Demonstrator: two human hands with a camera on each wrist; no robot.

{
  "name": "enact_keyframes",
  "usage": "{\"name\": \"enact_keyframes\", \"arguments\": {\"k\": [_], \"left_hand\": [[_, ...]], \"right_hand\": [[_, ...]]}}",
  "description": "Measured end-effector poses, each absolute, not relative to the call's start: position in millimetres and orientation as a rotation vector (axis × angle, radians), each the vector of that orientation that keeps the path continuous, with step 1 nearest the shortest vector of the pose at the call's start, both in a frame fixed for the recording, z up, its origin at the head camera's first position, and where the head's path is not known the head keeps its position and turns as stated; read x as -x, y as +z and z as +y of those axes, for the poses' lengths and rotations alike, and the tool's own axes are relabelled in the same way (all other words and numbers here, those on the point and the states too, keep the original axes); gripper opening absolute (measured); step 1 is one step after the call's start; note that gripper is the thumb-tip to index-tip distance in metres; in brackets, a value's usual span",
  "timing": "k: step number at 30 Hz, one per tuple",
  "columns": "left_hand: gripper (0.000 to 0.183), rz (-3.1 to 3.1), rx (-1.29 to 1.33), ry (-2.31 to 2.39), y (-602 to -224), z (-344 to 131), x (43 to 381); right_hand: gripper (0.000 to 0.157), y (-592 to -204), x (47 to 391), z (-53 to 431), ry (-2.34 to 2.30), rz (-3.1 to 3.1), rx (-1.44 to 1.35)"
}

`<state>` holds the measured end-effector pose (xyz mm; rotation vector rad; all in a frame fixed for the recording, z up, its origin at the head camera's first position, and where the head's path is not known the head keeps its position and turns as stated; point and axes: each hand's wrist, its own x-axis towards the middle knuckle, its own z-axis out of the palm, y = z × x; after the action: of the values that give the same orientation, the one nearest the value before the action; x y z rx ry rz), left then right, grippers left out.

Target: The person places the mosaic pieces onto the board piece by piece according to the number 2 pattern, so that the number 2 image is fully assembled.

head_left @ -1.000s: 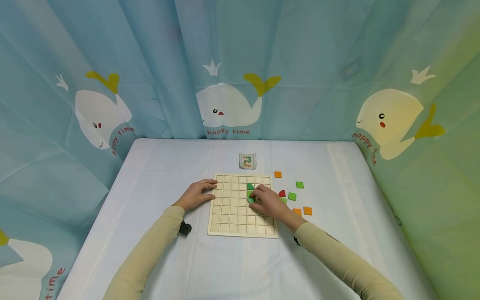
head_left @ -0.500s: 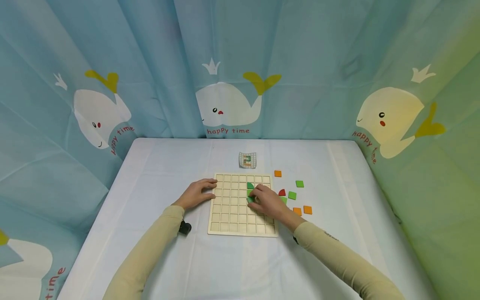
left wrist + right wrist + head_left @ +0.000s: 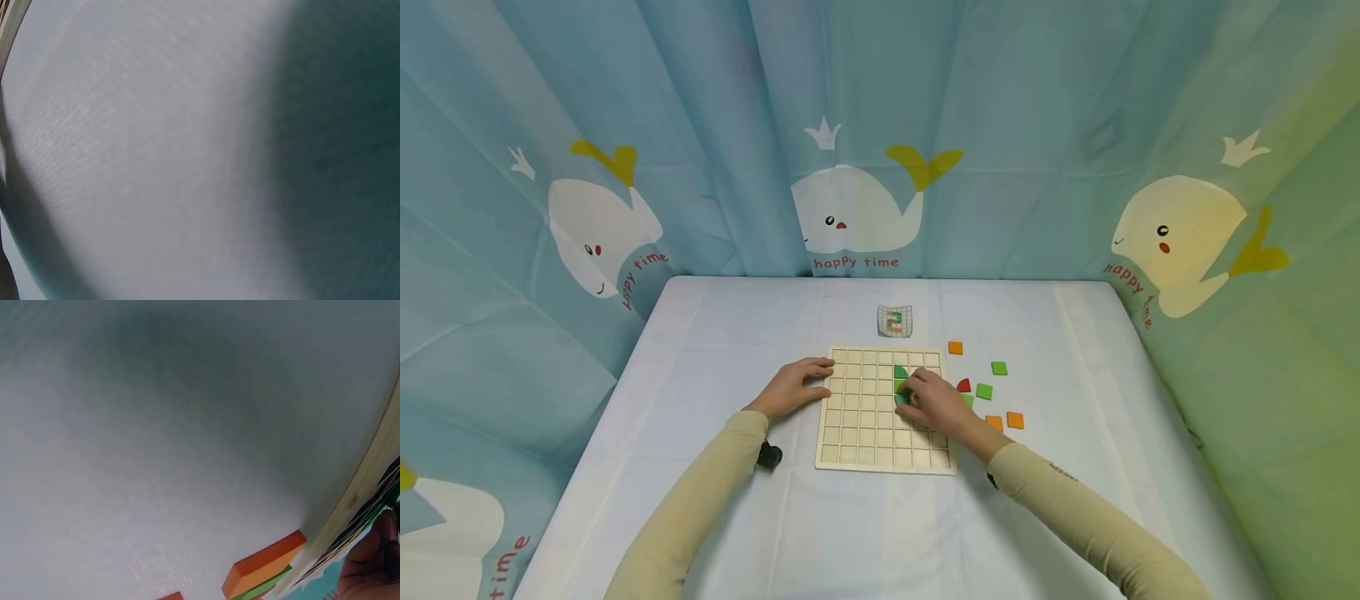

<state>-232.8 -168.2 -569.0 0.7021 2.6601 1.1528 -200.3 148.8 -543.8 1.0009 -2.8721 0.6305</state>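
A pale wooden grid board (image 3: 857,432) lies on the white-covered table. My left hand (image 3: 790,387) rests at its left edge, fingers loosely extended over the rim and thumb apart from them. Over the board's right half, my right hand (image 3: 936,400) pinches a dark green quarter-round tile (image 3: 901,400) between thumb and fingers, low at a grid cell. Just above it sits a light green tile (image 3: 898,387), partly covered by the fingers. Another dark green quarter-round tile (image 3: 900,372) occupies the cell above that. In the right wrist view, curled fingers (image 3: 372,550) appear at the board's edge.
Right of the board lie loose tiles: a red quarter-round (image 3: 964,386), several green squares (image 3: 984,391) and several orange squares (image 3: 1015,420). Behind the board is a small pattern card (image 3: 895,322). A whale-print curtain (image 3: 1030,167) surrounds the table.
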Motion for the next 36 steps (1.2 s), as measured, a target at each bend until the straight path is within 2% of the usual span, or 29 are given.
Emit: {"name": "enact_keyframes", "arguments": {"k": [8, 14, 27, 31, 36], "left_hand": [[0.048, 2.659, -0.705, 1.153, -569, -168, 233], [0.048, 2.663, -0.71, 1.157, -570, -168, 233], [0.049, 2.661, -0.701, 1.146, -567, -167, 233], [0.049, 2.665, -0.716, 1.146, -567, -167, 233], [0.048, 2.665, -0.717, 1.157, -568, -168, 233]], "right_hand": [[0.025, -544, 199, 150, 0.668, -2.917, -0.944], [0.026, -539, 201, 163, 0.903, -2.882, -0.843], [0.043, -524, 245, 252, 1.313, -2.652, -0.165], [0.049, -528, 254, 280, 1.291, -2.673, -0.122], [0.048, -535, 257, 305, 1.265, -2.733, -0.203]]}}
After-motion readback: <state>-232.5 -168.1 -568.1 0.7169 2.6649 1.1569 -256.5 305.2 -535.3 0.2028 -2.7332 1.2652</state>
